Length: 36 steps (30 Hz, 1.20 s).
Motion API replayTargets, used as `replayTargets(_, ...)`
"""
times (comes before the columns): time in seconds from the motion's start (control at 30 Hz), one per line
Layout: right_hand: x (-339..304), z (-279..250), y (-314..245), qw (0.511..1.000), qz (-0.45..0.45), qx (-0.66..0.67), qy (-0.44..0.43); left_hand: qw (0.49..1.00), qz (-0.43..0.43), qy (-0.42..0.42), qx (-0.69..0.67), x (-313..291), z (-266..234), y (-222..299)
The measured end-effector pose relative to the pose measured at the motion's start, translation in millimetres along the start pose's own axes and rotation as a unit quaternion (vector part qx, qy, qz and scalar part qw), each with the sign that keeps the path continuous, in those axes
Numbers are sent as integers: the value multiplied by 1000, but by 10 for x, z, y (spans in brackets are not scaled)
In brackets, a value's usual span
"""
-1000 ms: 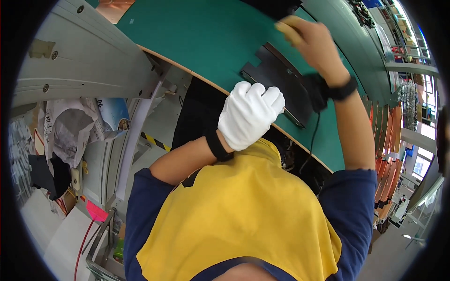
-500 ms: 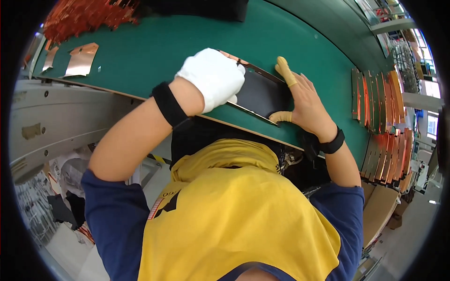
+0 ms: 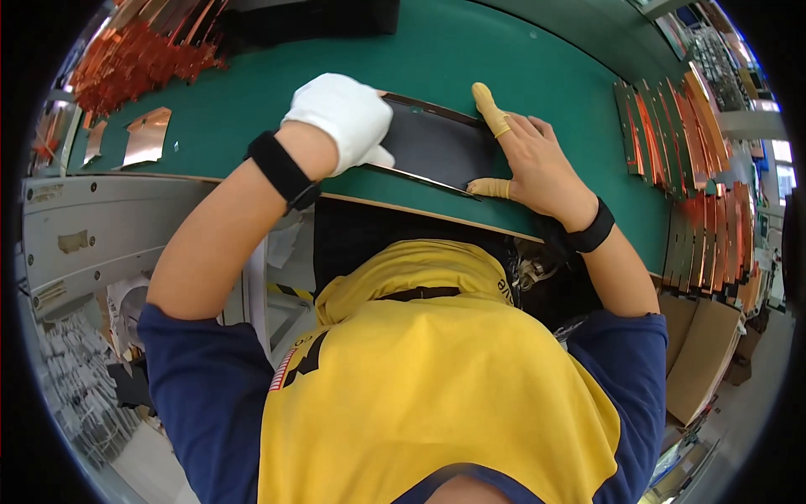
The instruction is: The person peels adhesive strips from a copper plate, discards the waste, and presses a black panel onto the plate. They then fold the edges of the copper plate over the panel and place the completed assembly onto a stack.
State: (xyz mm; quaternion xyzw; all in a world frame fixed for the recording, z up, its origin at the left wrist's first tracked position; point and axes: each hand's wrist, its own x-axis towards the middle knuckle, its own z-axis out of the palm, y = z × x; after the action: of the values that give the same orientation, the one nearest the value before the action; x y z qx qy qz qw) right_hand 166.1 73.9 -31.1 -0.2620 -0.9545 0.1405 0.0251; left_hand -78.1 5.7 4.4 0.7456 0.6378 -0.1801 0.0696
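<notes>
A long, dark-faced metal panel (image 3: 441,144) with narrow upturned long edges lies on the green tabletop. My left hand (image 3: 340,122), in a white glove, is closed over the panel's left end and covers it. Its thumb reaches the near edge; the other fingertips are hidden. My right hand (image 3: 537,164) braces the right end. Yellow finger cots cover its thumb and forefinger: the thumb presses on the near edge, while the forefinger stretches past the far edge. Both wrists wear black bands.
Left on the green table (image 3: 445,59) lie bent copper sheets (image 3: 147,137) and a heap of copper strips (image 3: 138,63). A black object (image 3: 311,21) sits at the far side. Rows of copper-coloured plates (image 3: 672,134) stand on the right, above a cardboard box (image 3: 714,357).
My left hand has slid leftward along the panel, uncovering more of its dark face. The panel and my right fingertips have shifted slightly left. The view has tilted a little.
</notes>
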Motion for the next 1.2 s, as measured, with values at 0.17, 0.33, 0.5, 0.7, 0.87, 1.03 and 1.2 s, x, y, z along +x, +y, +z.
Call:
replayTargets(0.17, -211, 48, 157, 1000, 18, 20, 8, 996, -7, -70, 51, -52, -93, -91)
replayTargets(0.33, -323, -60, 372, 986, -18, 163, 0, 994, -24, 13, 109, -166, -24, -213)
replayTargets(0.5, 22, 42, -172, 994, -54, 15, 98, 977, -120, 164, 57, -466, 268, -441)
replayTargets(0.7, -115, -303, -232, 985, 61, 159, 13, 861, -248, 395, -202, -629, 225, -73)
replayTargets(0.87, -785, -408, -21, 707, 75, 699, 75, 587, 0, 490, -645, -309, -8, 574)
replayTargets(1.03, -1189, -333, 43, 564, 59, 817, 106, 449, 239, 87, -857, -114, -334, 833)
replayTargets(1.2, -1586, -693, 24, 793, 81, 355, 489, 429, 130, 59, -892, 82, -680, 1221)
